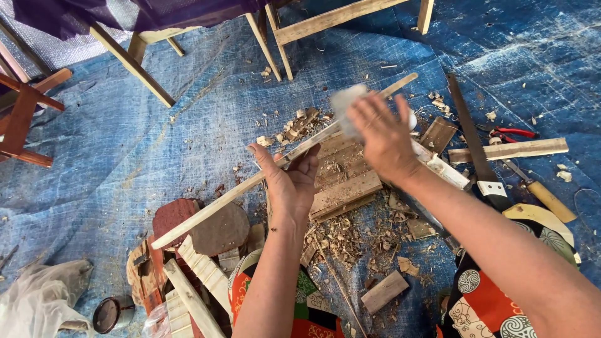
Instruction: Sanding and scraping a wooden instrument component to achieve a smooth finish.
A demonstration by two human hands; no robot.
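Two hands are working one long wooden stick [250, 184]: the left hand [289, 181] is gripping its middle, the right hand [383, 134] is pressing blurred sandpaper [345, 103] further along it.

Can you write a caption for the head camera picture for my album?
Left hand steadies a long wooden stick while right hand presses pale sandpaper on it.

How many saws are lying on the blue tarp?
1: a long-bladed saw lies right of the right hand, its handle end near the person's knee. Others may hide under scraps.

Clear plastic bag [37, 291], bottom-left corner
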